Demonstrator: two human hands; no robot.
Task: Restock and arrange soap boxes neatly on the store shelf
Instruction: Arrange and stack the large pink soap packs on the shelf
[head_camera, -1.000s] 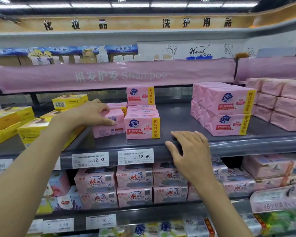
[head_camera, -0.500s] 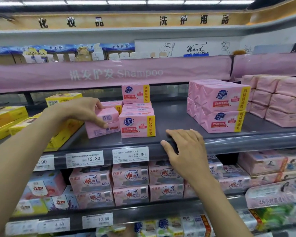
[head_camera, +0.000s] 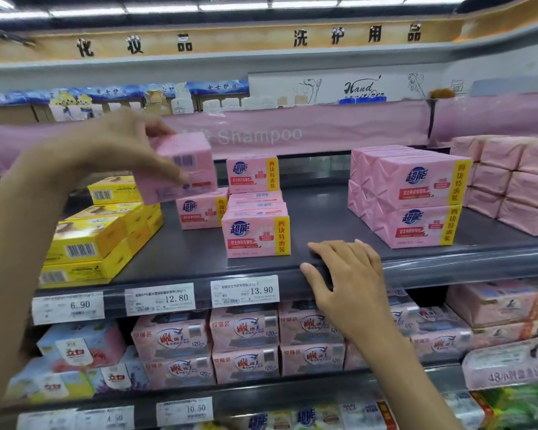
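My left hand [head_camera: 121, 150] grips a pink soap box [head_camera: 187, 166] and holds it in the air above the grey shelf [head_camera: 323, 221], its barcode side facing me. Below and to its right stand more pink soap boxes: one upright at the back [head_camera: 252, 174], one behind on the left [head_camera: 201, 211], and a front box [head_camera: 257, 232] with flat ones stacked behind it. A two-high stack of pink soap packs [head_camera: 416, 197] fills the shelf's right. My right hand [head_camera: 345, 277] rests open on the shelf's front edge.
Yellow soap boxes [head_camera: 90, 240] are stacked at the shelf's left. Plain pink wrapped packs [head_camera: 516, 181] sit at the far right. Price tags [head_camera: 244, 291] line the shelf edge. Lower shelves hold more pink packs [head_camera: 243, 336]. A pink "Shampoo" banner [head_camera: 292, 131] hangs above.
My left hand has lifted the pink soap box off the shelf and raised it, uncovering another box behind. My right hand stays on the shelf edge.
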